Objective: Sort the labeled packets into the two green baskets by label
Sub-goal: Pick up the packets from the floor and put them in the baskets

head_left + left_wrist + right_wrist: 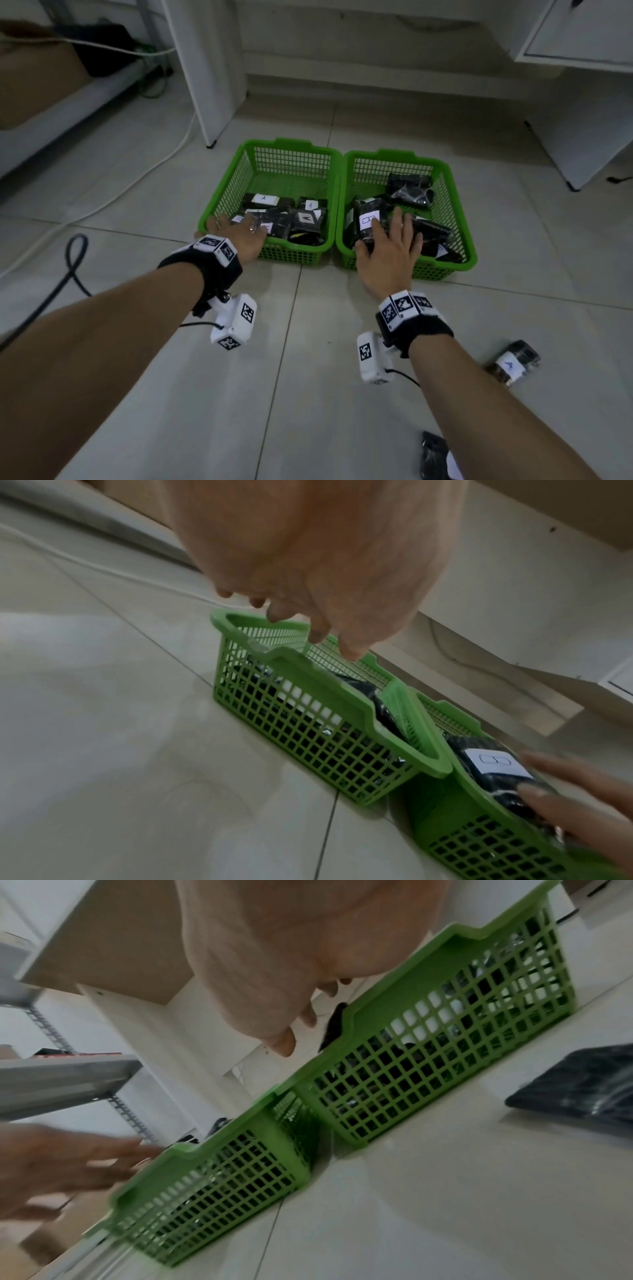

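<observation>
Two green baskets stand side by side on the tiled floor. The left basket (291,142) holds black packets with white A labels (263,198). The right basket (400,154) holds black packets, the front one labelled B (370,219). My left hand (243,228) hovers over the left basket's front left corner, fingers spread and holding nothing. My right hand (388,233) is spread flat over the B packet (493,764); I cannot tell whether it touches. In the wrist views both hands hang empty, the left hand (308,615) above the left basket (308,669) and the right hand (298,1026) above the right basket (445,961).
A loose A-labelled packet (512,363) lies on the floor at the right, and another black packet (435,452) lies near my right forearm. A dark cable (73,260) loops on the left. White furniture legs (212,102) stand behind the baskets.
</observation>
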The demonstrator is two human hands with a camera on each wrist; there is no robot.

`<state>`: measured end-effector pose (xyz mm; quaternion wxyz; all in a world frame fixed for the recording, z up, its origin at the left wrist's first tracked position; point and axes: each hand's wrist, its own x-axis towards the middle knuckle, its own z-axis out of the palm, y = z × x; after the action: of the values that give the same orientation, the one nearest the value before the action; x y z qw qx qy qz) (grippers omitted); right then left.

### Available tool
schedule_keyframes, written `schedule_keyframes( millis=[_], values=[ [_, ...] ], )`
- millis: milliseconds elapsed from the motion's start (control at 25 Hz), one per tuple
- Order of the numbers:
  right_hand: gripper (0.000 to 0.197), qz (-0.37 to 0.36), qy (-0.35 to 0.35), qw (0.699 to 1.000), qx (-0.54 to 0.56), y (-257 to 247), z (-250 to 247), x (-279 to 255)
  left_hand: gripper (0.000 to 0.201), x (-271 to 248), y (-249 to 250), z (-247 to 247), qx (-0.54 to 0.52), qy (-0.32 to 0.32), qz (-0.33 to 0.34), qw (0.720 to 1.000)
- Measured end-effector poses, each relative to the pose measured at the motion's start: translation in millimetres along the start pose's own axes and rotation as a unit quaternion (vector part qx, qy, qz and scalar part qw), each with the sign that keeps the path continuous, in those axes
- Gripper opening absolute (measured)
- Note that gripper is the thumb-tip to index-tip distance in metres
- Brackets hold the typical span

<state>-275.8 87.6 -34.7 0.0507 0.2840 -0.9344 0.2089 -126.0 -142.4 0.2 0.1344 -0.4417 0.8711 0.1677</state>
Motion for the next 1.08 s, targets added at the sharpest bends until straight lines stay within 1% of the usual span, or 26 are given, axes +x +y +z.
schedule_keyframes(
  millis=[40, 80, 120, 160, 200, 240, 320, 400, 480, 520, 560, 640, 680, 720, 760, 840, 920, 960, 1000, 1040, 1080],
  values=[
    [0.056, -0.013, 0.017, 1.0, 0.005, -7.1, -1.7, -2.4, 0.067, -6.3, 5.4, -4.7, -0.003, 0.045, 0.012, 0.999],
    [0.056, -0.023, 0.031, 0.999, 0.015, -16.0, -2.9, -8.3, 0.058, -16.0, 11.0, -7.0, -0.017, 0.111, 0.033, 0.993],
    [0.056, -0.032, 0.035, 0.998, 0.029, -25.3, -2.4, -15.3, 0.048, -27.5, 16.0, -5.1, -0.045, 0.184, 0.072, 0.979],
    [0.055, -0.04, 0.03, 0.998, 0.046, -36.0, -0.6, -22.7, 0.038, -41.0, 18.1, 0.5, -0.071, 0.235, 0.117, 0.962],
    [0.053, -0.049, 0.022, 0.996, 0.065, -46.8, 3.8, -32.7, 0.031, -52.6, 13.2, 13.7, -0.083, 0.255, 0.161, 0.95],
    [0.05, -0.06, 0.021, 0.995, 0.08, -57.2, 7.6, -39.7, 0.03, -64.4, 8.9, 24.2, -0.068, 0.25, 0.195, 0.946],
    [0.046, -0.08, 0.014, 0.989, 0.124, -80.3, 16.7, -64.1, 0.038, -87.5, -11.6, 45.3, -0.003, 0.222, 0.239, 0.945],
    [0.044, -0.099, -0.006, 0.977, 0.189, -100.4, 25.0, -88.6, 0.041, -104.8, -34.5, 44.3, 0.045, 0.207, 0.298, 0.931],
    [0.044, -0.126, -0.032, 0.967, 0.219, -112.4, 32.6, -115.1, 0.036, -119.5, -61.1, 43.8, 0.074, 0.178, 0.374, 0.907],
    [0.045, -0.132, -0.051, 0.965, 0.221, -113.9, 36.4, -130.7, 0.032, -126.5, -76.9, 47.7, 0.074, 0.151, 0.403, 0.9],
    [0.046, -0.135, -0.075, 0.963, 0.219, -113.2, 37.9, -143.3, 0.028, -134.0, -91.4, 52.5, 0.066, 0.115, 0.417, 0.899],
    [0.044, -0.123, -0.12, 0.963, 0.207, -106.5, 37.7, -170.6, 0.019, -152.1, -118.0, 64.8, 0.052, 0.024, 0.416, 0.908],
    [0.042, -0.114, -0.137, 0.964, 0.198, -103.6, 35.5, -184.0, 0.018, -160.0, -128.0, 70.6, 0.064, -0.028, 0.412, 0.908],
    [0.039, -0.102, -0.155, 0.963, 0.197, -100.6, 32.8, -196.8, 0.021, -167.6, -133.5, 75.3, 0.089, -0.074, 0.416, 0.902],
    [0.034, -0.093, -0.18, 0.958, 0.205, -98.6, 29.5, -207.3, 0.028, -173.9, -136.5, 78.1, 0.122, -0.11, 0.425, 0.89],
    [0.022, -0.081, -0.252, 0.937, 0.228, -97.3, 24.5, -230.7, 0.052, -186.9, -141.9, 84.0, 0.189, -0.179, 0.426, 0.867],
    [0.019, -0.089, -0.333, 0.915, 0.211, -102.5, 17.3, -253.3, 0.072, -198.1, -153.2, 92.1, 0.239, -0.222, 0.422, 0.846],
    [0.028, -0.099, -0.372, 0.904, 0.188, -104.8, 13.2, -261.0, 0.075, -202.0, -158.7, 96.1, 0.248, -0.226, 0.427, 0.84],
    [0.045, -0.112, -0.406, 0.894, 0.153, -107.9, 9.6, -270.5, 0.073, -204.9, -165.6, 99.6, 0.241, -0.224, 0.431, 0.841],
    [0.061, -0.132, -0.429, 0.887, 0.107, -109.8, 7.0, -277.9, 0.068, -205.7, -170.2, 102.2, 0.221, -0.221, 0.429, 0.847],
    [0.072, -0.158, -0.436, 0.884, 0.055, -112.7, 5.0, -286.3, 0.064, -206.4, -174.8, 103.7, 0.2, -0.221, 0.424, 0.855]
  ],
)
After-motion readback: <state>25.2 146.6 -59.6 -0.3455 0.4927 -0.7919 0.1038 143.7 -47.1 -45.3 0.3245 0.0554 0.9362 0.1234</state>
